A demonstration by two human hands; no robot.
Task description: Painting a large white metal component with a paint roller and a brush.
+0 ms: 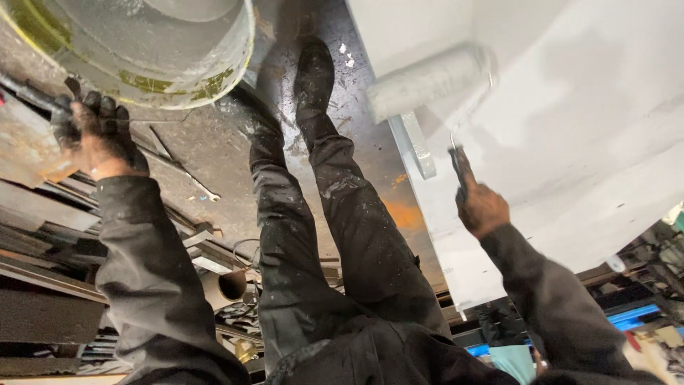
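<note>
From the head camera, the right hand (481,208) is closed tight around the dark handle of a fluffy white paint roller (427,82). The roller's soft tube lies against the big white painted panel (591,121), near the panel's left edge. Far to the left of the panel, the left hand (100,132) grips a dark metal bar (28,96) just under a round, paint-stained bucket (164,50). Dark, paint-speckled trouser legs (335,214) stretch out between the hands.
</note>
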